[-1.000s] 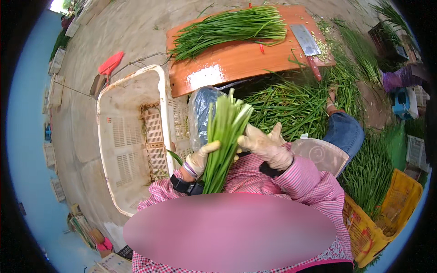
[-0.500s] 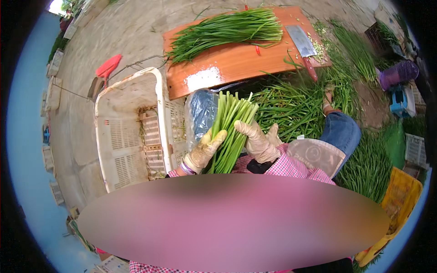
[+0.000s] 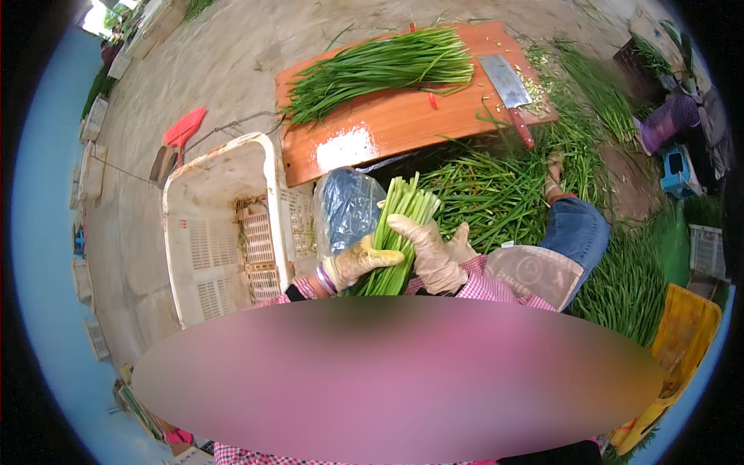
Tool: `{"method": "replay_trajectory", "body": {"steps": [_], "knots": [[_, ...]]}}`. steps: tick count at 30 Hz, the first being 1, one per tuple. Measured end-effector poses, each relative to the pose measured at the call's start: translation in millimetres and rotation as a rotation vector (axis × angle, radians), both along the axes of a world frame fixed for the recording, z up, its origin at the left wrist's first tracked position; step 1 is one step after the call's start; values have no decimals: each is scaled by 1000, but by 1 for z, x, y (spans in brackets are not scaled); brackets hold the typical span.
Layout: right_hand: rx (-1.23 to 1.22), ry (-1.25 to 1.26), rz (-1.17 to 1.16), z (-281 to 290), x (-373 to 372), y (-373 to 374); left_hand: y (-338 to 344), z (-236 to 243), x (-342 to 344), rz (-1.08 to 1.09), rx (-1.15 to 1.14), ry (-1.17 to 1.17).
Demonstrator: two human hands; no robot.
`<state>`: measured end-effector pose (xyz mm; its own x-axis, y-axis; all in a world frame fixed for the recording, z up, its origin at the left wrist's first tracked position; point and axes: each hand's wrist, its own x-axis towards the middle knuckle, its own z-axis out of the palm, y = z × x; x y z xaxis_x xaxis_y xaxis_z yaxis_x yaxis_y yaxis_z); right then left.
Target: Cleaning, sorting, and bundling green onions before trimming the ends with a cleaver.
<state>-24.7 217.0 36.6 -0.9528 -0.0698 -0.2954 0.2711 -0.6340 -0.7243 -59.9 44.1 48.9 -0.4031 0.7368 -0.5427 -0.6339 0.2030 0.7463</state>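
Observation:
A bunch of green chives (image 3: 404,213) stands tilted in front of me, its pale cut ends up and its lower part hidden by the blurred patch. My left hand (image 3: 355,262), in a stained yellowish glove, is closed around it from the left with the thumb across the stalks. From the right, my right hand (image 3: 432,254), in a pale glove, grips the same bunch, fingers along its side. Beyond, a thicker bundle of chives (image 3: 380,70) lies on an orange wooden board (image 3: 403,124). A cleaver (image 3: 505,81) with a red handle rests at the board's right end.
To my left stands a white plastic crate (image 3: 225,232), with a blue item in clear plastic (image 3: 349,209) beside it. Loose chives (image 3: 496,194) cover the ground to the right, near a yellow crate (image 3: 682,341). Another person's purple sleeve (image 3: 670,120) shows far right.
My left hand has slid rightward around the bunch, its thumb now lying across the stalks. The bunch stands a little more upright and gathered tighter. The whole view has shifted slightly.

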Motion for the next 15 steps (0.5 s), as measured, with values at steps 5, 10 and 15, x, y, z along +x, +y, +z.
{"method": "replay_trajectory", "body": {"steps": [5, 10, 15], "knots": [[251, 109, 8, -8, 1, -3, 6, 5, 13, 161, 87, 269], [515, 202, 211, -24, -11, 15, 2, -15, 0, 89, 42, -74], [484, 220, -196, 1, -36, 55, 0, -28, -5, 64, 121, -159]]}}
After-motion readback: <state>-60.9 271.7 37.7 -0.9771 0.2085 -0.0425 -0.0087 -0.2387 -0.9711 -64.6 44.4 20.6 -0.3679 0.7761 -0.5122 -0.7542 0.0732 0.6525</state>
